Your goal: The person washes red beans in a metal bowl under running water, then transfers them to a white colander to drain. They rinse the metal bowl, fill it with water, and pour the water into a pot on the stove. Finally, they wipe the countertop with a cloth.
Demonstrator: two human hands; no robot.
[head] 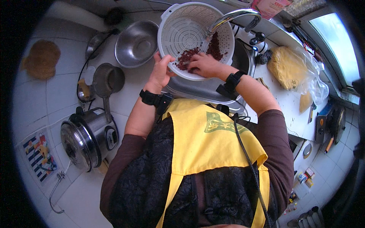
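Observation:
A light plastic colander [182, 31] is held tilted over a metal sink [196, 88]. My left hand [162, 69] grips its near-left rim, thumb on the inside. Inside, my right hand [202, 65] reaches down with bent fingers among small dark red pieces [215, 50], which look like beans; whether its fingers hold any cannot be told. The curved chrome faucet [233, 15] reaches over the colander, and water runs from it onto the pieces.
Left of the colander lies a steel bowl [137, 44], with a metal saucepan [108, 78] and an electric pressure cooker [91, 138] nearer. Right of the sink, a yellowish mass in a clear plastic bag [288, 68] rests on the white counter [285, 114]. A gas stove [323, 122] stands beyond.

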